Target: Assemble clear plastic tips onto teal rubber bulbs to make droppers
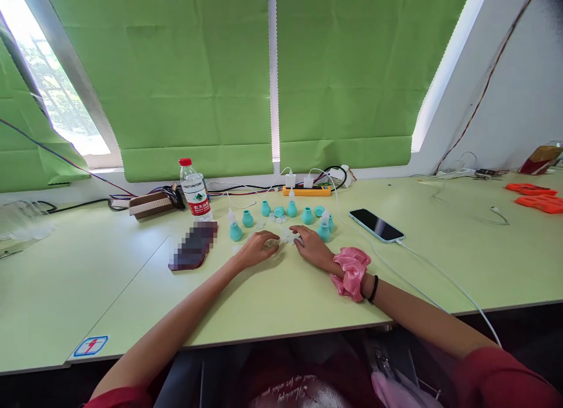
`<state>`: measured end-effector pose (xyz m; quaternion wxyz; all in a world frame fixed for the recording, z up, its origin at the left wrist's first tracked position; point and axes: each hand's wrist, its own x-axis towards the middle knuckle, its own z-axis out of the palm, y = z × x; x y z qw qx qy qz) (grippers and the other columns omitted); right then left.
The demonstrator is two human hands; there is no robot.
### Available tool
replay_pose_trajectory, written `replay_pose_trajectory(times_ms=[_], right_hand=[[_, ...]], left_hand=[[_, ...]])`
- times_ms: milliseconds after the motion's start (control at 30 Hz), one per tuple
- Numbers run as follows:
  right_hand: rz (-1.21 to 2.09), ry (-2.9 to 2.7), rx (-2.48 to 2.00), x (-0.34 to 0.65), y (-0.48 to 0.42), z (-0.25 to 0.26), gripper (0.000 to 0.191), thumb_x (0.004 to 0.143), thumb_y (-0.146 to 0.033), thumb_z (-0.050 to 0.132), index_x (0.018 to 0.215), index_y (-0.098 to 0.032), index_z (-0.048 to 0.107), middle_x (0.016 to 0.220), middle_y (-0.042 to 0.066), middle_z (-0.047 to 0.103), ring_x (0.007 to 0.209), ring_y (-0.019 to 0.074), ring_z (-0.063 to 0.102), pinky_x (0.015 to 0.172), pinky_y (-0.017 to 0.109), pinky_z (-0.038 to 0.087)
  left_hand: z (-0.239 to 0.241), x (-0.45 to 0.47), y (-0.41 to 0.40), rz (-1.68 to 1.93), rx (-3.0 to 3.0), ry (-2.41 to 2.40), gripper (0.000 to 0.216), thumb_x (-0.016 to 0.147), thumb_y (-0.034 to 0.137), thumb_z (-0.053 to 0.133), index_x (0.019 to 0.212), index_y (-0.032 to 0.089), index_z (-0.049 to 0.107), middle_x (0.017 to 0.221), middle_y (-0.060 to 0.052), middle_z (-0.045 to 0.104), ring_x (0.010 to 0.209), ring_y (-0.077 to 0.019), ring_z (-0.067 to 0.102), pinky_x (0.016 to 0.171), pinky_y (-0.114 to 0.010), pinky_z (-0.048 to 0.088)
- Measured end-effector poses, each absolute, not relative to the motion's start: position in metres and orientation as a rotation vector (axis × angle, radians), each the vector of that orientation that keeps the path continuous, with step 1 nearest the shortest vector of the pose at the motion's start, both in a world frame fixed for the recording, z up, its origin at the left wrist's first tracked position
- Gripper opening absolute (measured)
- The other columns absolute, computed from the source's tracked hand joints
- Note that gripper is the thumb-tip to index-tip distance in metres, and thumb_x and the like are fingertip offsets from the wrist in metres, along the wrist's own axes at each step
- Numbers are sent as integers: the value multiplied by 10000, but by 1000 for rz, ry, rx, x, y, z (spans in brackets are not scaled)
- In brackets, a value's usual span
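Both of my hands rest low over the table around a small heap of clear plastic pieces (288, 235). My left hand (258, 248) lies at the heap's left side, fingers curved and thumb apart, with some clear plastic close against the fingertips. On the right, my right hand (311, 245) curves toward the same heap, thumb and fingers apart. Several teal bulb-shaped pieces stand in an arc beyond the hands, such as one teal bulb (247, 218) without a tip. Clear tips top a few, including the left bulb (236, 232) and the middle bulb (292, 209).
A water bottle (196, 191) stands at the back left, beside a cardboard box (152, 204). A blurred dark item (193, 245) lies nearer. At right a phone (377, 225) charges by a white cable (433, 269). An orange power strip (307, 191) sits at the back.
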<state>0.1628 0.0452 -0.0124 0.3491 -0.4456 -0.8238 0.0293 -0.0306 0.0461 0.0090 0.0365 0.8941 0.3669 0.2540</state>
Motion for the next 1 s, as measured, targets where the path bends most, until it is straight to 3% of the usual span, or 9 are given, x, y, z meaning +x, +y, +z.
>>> replay_pose_trajectory(times_ms=[200,300,433,600,767,900,1000], right_hand=[[65,-2309,-1077,162,41,-12,298,722,-197,469,1011,-144,518,1099,88,498,1027,193,436,893,337,339],[49,-2374,-1067,162,39,-11,299,735,-229,463,1017,-152,527,1126,96,467,1045,205,416,890,358,337],[49,-2305,-1125,163,42,-11,328,736,-197,451,1058,-148,496,1017,91,479,943,178,469,828,329,389],[74,-2239,-1106,163,45,-14,159,703,-172,482,835,-144,566,938,75,462,808,145,502,763,301,417],[117,-2148,-1084,163,46,-13,57,661,-130,506,703,-145,541,797,44,514,739,139,508,718,289,426],[204,-1967,-1031,161,40,-8,68,675,-184,515,728,-152,543,748,40,561,675,141,525,674,298,448],[476,-1792,-943,157,33,-4,152,706,-269,504,799,-160,553,766,45,581,618,132,557,607,286,482]], left_hand=[[15,-42,56,645,2996,1251,285,625,51,411,784,145,628,730,-68,565,786,-184,472,688,-285,392],[19,-47,57,562,2985,1295,268,663,111,436,837,168,631,770,-71,538,793,-185,456,687,-285,387],[18,-46,54,454,2925,1358,240,734,256,442,880,205,626,830,-73,524,817,-189,447,710,-302,374],[17,-37,49,405,2900,1461,255,766,290,401,841,198,626,830,-67,560,843,-206,457,656,-300,369],[16,-31,49,533,2689,1499,179,704,228,468,740,175,635,745,-36,623,750,-175,516,636,-269,387],[13,-32,52,743,2520,1391,139,635,167,517,694,158,643,683,-30,636,637,-143,542,617,-254,418],[15,-31,53,979,2300,1265,135,621,196,556,712,140,638,696,-39,645,624,-139,564,622,-265,448]])
